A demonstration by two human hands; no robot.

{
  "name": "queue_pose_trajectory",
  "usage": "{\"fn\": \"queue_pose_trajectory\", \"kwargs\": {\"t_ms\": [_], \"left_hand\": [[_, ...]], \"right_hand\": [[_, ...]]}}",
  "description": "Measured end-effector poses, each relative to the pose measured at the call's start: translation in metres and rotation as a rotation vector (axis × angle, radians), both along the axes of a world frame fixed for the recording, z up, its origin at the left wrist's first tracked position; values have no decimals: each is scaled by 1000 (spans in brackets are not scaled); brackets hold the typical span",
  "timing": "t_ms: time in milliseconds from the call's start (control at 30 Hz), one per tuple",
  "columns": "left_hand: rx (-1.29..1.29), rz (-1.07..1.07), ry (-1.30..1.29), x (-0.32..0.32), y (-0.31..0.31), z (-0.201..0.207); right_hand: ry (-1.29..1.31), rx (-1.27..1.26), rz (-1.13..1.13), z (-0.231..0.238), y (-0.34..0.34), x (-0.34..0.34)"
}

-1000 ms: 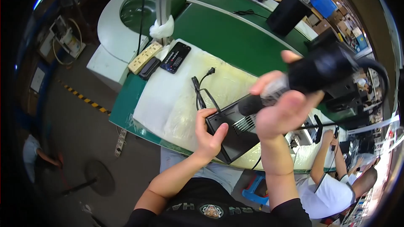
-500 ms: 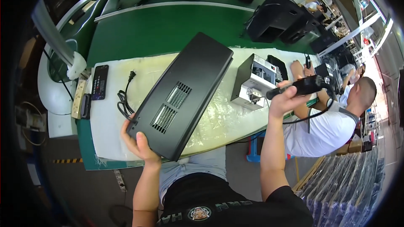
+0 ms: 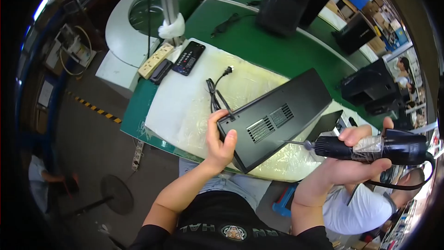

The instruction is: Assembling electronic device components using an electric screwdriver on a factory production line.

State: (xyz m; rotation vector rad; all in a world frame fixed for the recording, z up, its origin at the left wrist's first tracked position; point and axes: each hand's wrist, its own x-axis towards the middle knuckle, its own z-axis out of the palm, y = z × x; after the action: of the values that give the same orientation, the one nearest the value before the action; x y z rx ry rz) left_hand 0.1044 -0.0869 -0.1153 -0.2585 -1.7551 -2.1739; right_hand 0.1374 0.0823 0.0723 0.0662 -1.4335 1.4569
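Note:
My left hand [image 3: 219, 146] grips the near left corner of a long black housing [image 3: 300, 95] with two slotted vents. The thumb lies on its face, and the housing is tilted over the padded bench. A black power cord [image 3: 212, 93] with a plug lies beside that corner. In my right hand [image 3: 344, 170] is a black electric screwdriver [image 3: 397, 146] with clear tape round its body. Its thin bit points left toward the housing's near long edge; whether it touches cannot be told. Partly hidden behind the housing and screwdriver stands a metal-framed unit [image 3: 327, 127].
A remote control [image 3: 188, 59], a black block [image 3: 161, 71] and a cream power strip [image 3: 156, 60] lie by a metal post [image 3: 169, 0]. Black speaker cabinets [image 3: 286, 0] stand on the green conveyor [image 3: 249, 25]. A co-worker in a white shirt [image 3: 356, 208] sits at the right.
The view has swung to the right. My right hand has brought the screwdriver across, its bit now by the housing. The housing has tipped flatter, still in my left hand.

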Motion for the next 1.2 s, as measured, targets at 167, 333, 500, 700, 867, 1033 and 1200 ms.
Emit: {"fn": "queue_pose_trajectory", "kwargs": {"t_ms": [167, 333, 500, 700, 867, 1033, 1200], "left_hand": [[-33, -33, -2, 0, -7, 3], [-53, -16, 23, -1, -6, 7], [-70, 24, 21, -1, -5, 8], [-32, 47, 10, -1, -4, 7], [-6, 47, -12, -2, -2, 8], [22, 47, -16, 0, -1, 6], [13, 53, 10, -3, 0, 4]], "right_hand": [[-66, 113, 333, 21, -70, -40], [-85, 281, 311, 9, -86, -59], [5, 496, 281, -5, -94, -71], [-108, 488, 428, -6, -97, -70], [-91, 428, 370, -5, -107, -75], [-52, 410, 356, -8, -101, -75], [-50, 350, 243, -5, -106, -77]]}}
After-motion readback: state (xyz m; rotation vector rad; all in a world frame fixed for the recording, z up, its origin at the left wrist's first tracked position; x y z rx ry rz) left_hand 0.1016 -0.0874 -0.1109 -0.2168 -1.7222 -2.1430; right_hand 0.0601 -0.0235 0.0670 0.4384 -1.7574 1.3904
